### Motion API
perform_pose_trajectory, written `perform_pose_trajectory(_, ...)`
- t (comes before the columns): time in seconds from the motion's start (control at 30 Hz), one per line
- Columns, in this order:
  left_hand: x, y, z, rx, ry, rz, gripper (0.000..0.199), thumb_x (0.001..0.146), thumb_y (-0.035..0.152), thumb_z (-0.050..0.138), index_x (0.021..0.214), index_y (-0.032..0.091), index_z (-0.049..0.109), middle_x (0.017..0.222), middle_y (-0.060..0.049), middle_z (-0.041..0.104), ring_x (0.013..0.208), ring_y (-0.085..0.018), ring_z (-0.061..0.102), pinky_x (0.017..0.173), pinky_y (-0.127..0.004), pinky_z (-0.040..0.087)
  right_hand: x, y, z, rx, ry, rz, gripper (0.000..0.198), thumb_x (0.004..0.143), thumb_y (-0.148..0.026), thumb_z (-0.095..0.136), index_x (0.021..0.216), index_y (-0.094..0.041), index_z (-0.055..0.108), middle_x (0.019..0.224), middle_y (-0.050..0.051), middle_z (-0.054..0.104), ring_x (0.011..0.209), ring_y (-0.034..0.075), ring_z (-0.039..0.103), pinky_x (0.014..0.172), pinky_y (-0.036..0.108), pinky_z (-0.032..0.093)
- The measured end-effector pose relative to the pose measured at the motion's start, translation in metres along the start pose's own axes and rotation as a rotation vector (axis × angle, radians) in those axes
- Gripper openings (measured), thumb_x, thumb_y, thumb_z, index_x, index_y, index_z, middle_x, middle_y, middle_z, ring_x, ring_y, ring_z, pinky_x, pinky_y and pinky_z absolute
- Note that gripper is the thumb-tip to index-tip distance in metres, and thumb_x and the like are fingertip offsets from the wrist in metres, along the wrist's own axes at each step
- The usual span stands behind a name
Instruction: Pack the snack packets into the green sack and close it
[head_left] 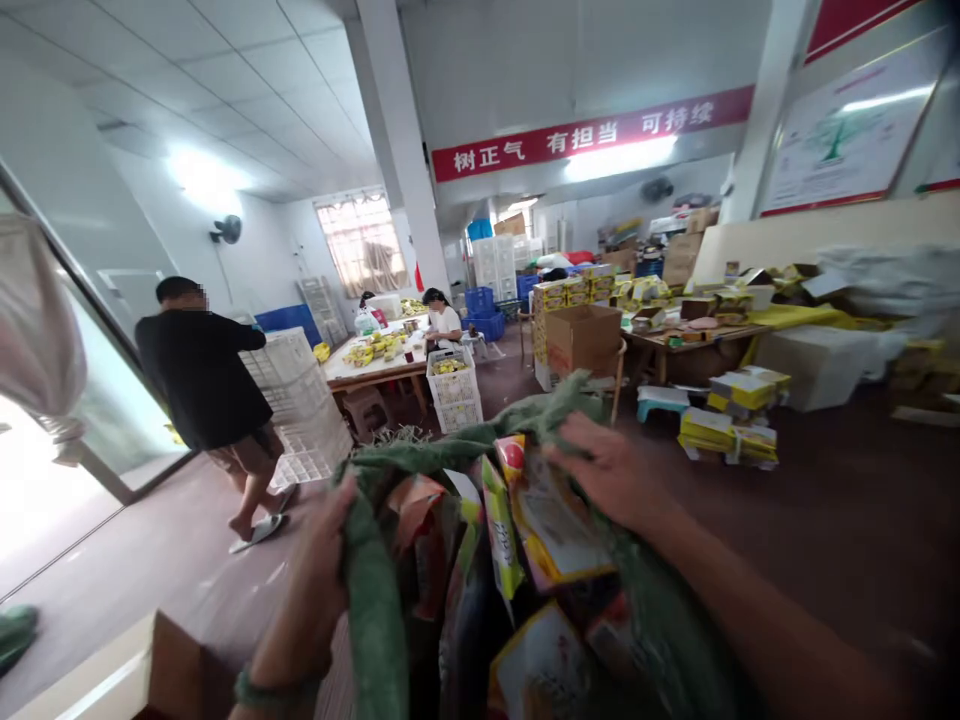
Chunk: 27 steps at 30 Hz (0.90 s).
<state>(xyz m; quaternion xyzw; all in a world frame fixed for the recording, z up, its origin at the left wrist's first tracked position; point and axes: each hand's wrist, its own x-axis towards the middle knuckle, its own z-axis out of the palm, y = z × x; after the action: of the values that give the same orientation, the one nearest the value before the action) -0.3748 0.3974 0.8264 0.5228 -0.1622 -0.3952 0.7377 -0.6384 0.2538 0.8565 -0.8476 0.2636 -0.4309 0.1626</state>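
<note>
Both hands are on a big green sack (375, 610), holding its mouth open right in front of the camera. The left hand (319, 570) has its fingers curled tight around the left rim, with a fold of the green fabric bunched inside the grip and running down past the wrist. The right hand (611, 470) is clamped on the far right rim, fingers closed over the cloth, pulling that edge up and away, so the opening sits between the two hands.

Inside the sack, between the two grips, are colourful snack packets (547, 530), mostly yellow, orange and red, standing on end and crammed together. The nearest packet sits just under the right hand's fingers, but I can't tell if they actually touch it.

Further back, a person in a black shirt (202, 375) walks by on the left beside a stack of white crates (300, 400). Another person in a white top (444, 322) sits at a long table (375, 372) covered in yellow stuff. A brown cardboard box (583, 338) stands mid-room, and yellow boxes (727, 435) lie on the dark floor to the right.
</note>
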Motion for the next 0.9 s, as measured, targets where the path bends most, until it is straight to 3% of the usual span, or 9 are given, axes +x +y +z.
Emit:
perform_pose_trajectory(0.07, 0.025, -0.050, 0.000, 0.213, -0.171, -0.055, 0.032, 0.076, 0.050, 0.062, 0.078, 0.019, 0.059, 0.055, 0.004, 0.052, 0.044, -0.010, 0.046, 0.043, -0.021, 0.037, -0.012, 0.066, 0.052, -0.082, -0.171, 0.058, 0.039, 0.089, -0.043, 0.050, 0.059, -0.018, 0.047, 0.087, 0.006, 0.056, 0.092, 0.020, 0.049, 0.083, 0.034, 0.041)
perform_pose_trajectory(0.13, 0.040, -0.095, 0.004, 0.531, -0.331, 0.064, 0.043, 0.079, 0.058, 0.056, 0.064, 0.018, 0.052, 0.051, 0.004, 0.045, 0.045, -0.008, 0.040, 0.046, -0.022, 0.030, -0.031, 0.123, 0.109, -0.125, -0.348, 0.231, 0.029, 0.089, -0.038, 0.048, 0.069, -0.018, 0.058, 0.111, 0.010, 0.057, 0.108, 0.024, 0.047, 0.091, 0.036, 0.040)
perform_pose_trajectory(0.17, 0.046, -0.113, 0.008, 0.712, -0.396, 0.173, 0.046, 0.082, 0.058, 0.052, 0.059, 0.018, 0.048, 0.051, 0.004, 0.043, 0.047, -0.008, 0.038, 0.049, -0.022, 0.028, -0.042, 0.144, 0.136, -0.149, -0.418, 0.312, 0.027, 0.090, -0.035, 0.045, 0.075, -0.018, 0.060, 0.114, 0.011, 0.057, 0.111, 0.024, 0.046, 0.091, 0.037, 0.039)
perform_pose_trajectory(0.23, 0.058, -0.143, 0.019, 1.039, -0.509, 0.407, 0.047, 0.089, 0.053, 0.043, 0.059, 0.017, 0.048, 0.056, 0.002, 0.048, 0.054, -0.009, 0.041, 0.055, -0.024, 0.028, -0.062, 0.171, 0.180, -0.162, -0.485, 0.396, 0.028, 0.093, -0.032, 0.038, 0.090, -0.019, 0.063, 0.112, 0.011, 0.060, 0.110, 0.025, 0.047, 0.087, 0.039, 0.040)
perform_pose_trajectory(0.3, 0.073, -0.171, 0.031, 1.247, -0.566, 0.529, 0.045, 0.094, 0.048, 0.036, 0.064, 0.018, 0.052, 0.064, 0.000, 0.056, 0.060, -0.010, 0.046, 0.059, -0.024, 0.029, -0.077, 0.182, 0.209, -0.163, -0.503, 0.423, 0.028, 0.094, -0.030, 0.034, 0.095, -0.019, 0.061, 0.107, 0.009, 0.061, 0.108, 0.026, 0.047, 0.082, 0.039, 0.040)
perform_pose_trajectory(0.43, 0.104, -0.243, 0.042, 1.386, -0.485, 0.416, 0.048, 0.098, 0.044, 0.026, 0.074, 0.019, 0.059, 0.071, -0.003, 0.064, 0.065, -0.011, 0.056, 0.061, -0.024, 0.031, -0.105, 0.187, 0.233, -0.158, -0.507, 0.430, 0.022, 0.092, -0.027, 0.035, 0.087, -0.021, 0.056, 0.098, 0.007, 0.061, 0.104, 0.023, 0.048, 0.078, 0.034, 0.038)
perform_pose_trajectory(0.63, 0.119, -0.356, 0.023, 1.559, -0.472, 0.236, 0.044, 0.098, 0.035, 0.025, 0.085, 0.017, 0.063, 0.079, -0.010, 0.070, 0.070, -0.017, 0.064, 0.060, -0.026, 0.033, -0.151, 0.213, 0.259, -0.172, -0.510, 0.464, 0.019, 0.087, -0.020, 0.037, 0.085, -0.022, 0.056, 0.095, 0.009, 0.062, 0.096, 0.026, 0.049, 0.077, 0.036, 0.035)
perform_pose_trajectory(0.77, 0.144, -0.396, 0.013, 1.614, -0.503, 0.204, 0.047, 0.097, 0.033, 0.024, 0.084, 0.015, 0.065, 0.078, -0.014, 0.069, 0.071, -0.019, 0.065, 0.061, -0.027, 0.037, -0.165, 0.249, 0.294, -0.150, -0.520, 0.495, 0.022, 0.087, -0.023, 0.036, 0.082, -0.020, 0.058, 0.098, 0.010, 0.061, 0.095, 0.027, 0.048, 0.081, 0.039, 0.035)
perform_pose_trajectory(0.9, 0.181, -0.427, 0.012, 1.640, -0.553, 0.186, 0.052, 0.097, 0.036, 0.019, 0.089, 0.016, 0.066, 0.079, -0.016, 0.068, 0.072, -0.022, 0.064, 0.061, -0.030, 0.039, -0.181, 0.291, 0.335, -0.126, -0.429, 0.619, 0.027, 0.087, -0.025, 0.034, 0.081, -0.019, 0.060, 0.093, 0.011, 0.058, 0.088, 0.024, 0.047, 0.083, 0.040, 0.038)
